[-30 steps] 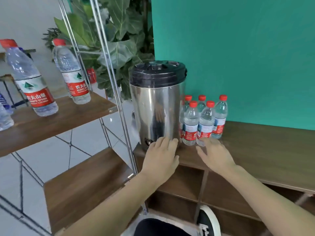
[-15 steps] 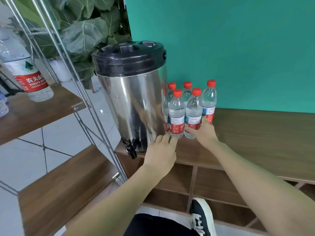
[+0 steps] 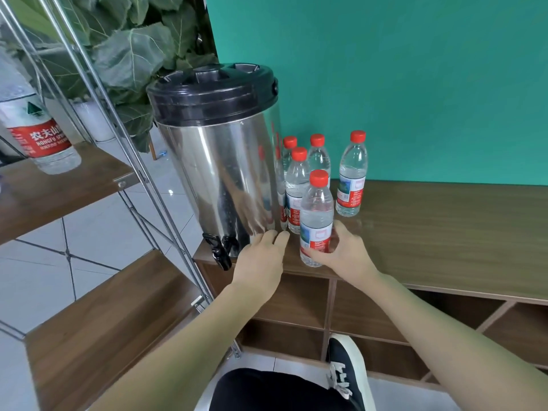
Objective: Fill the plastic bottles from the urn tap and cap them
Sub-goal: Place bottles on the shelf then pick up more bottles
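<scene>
A steel urn with a black lid stands at the left end of the wooden counter, its black tap hanging over the counter's corner. Several red-capped plastic bottles stand to its right by the teal wall. My right hand grips the nearest bottle round its lower label, near the counter's front edge. Fingers straight, my left hand rests at the urn's base, just right of the tap.
On the left a metal-framed rack carries wooden shelves, with a large water bottle on the upper one. A leafy plant stands behind the urn. Open cubbies lie under the counter, and my shoe is below.
My right hand has closed round one bottle and drawn it forward out of the group toward the counter's front edge. My left hand has stayed at the urn's base. The view has moved closer.
</scene>
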Available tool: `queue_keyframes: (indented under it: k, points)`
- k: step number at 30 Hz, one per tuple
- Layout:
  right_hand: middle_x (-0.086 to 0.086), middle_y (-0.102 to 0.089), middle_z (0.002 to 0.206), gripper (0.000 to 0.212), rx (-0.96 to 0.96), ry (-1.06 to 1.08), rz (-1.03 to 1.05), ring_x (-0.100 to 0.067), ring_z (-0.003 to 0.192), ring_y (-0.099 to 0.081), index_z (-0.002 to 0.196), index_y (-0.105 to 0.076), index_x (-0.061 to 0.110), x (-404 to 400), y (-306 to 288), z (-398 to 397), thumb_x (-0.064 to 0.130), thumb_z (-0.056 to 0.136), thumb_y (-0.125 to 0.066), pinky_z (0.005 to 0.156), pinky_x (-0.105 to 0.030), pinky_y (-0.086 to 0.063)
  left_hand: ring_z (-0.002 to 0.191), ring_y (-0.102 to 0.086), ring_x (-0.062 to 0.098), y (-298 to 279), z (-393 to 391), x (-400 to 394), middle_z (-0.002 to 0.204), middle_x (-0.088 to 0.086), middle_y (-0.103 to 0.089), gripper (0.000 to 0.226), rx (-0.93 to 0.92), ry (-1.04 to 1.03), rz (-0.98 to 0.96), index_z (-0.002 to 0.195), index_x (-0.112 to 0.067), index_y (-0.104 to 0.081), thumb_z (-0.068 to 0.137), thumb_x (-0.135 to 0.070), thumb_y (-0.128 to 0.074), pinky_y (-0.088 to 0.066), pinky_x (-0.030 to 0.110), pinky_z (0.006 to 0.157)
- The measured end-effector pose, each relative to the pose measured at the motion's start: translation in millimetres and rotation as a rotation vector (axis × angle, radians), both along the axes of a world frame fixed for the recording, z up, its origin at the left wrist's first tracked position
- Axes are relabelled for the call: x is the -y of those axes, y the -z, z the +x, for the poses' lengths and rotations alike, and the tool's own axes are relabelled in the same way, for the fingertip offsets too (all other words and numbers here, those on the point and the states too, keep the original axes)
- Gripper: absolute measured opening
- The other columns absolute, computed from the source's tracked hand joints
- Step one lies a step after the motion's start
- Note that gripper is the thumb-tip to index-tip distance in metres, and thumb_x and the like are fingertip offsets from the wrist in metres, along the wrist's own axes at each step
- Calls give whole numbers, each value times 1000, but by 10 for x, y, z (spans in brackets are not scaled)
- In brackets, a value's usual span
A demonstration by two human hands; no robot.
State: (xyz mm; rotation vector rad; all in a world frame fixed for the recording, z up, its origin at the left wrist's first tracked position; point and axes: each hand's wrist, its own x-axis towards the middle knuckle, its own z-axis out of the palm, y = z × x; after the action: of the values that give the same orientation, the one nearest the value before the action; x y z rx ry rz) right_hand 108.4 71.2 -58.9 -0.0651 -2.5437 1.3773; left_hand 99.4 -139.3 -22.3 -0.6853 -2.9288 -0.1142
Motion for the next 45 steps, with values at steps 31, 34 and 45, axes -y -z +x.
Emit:
queue_keyframes:
  k: [31, 34, 45]
  points:
    - [3, -66, 111, 69, 51, 260, -64, -19, 100, -66, 124, -49, 21, -1079, -177, -1194, 35, 71, -90, 91, -37, -55, 99, -69, 4, 213, -281, -867, 109, -16, -71, 66, 381, -162, 1142, 125, -33, -57, 71, -28, -95, -59, 24, 89]
    - [5, -67, 111, 68, 51, 239, -112, -17, 99, -66, 126, -52, 23, -990, -141, -1135, 28, 70, -90, 84, -30, -52, 97, -69, 4, 222, -325, -824, 107, -14, -71, 63, 383, -178, 1148, 123, -32, -58, 71, -24, -94, -58, 22, 87]
    - [7, -76, 101, 48, -21, 163, -380, -12, 90, -74, 112, -67, 24, -507, -163, -97, 18, 71, -91, 87, -41, -61, 97, -69, 12, 58, 116, -659, 102, -11, -70, 53, 340, -287, 1236, 115, -30, -61, 72, -20, -91, -59, 29, 88]
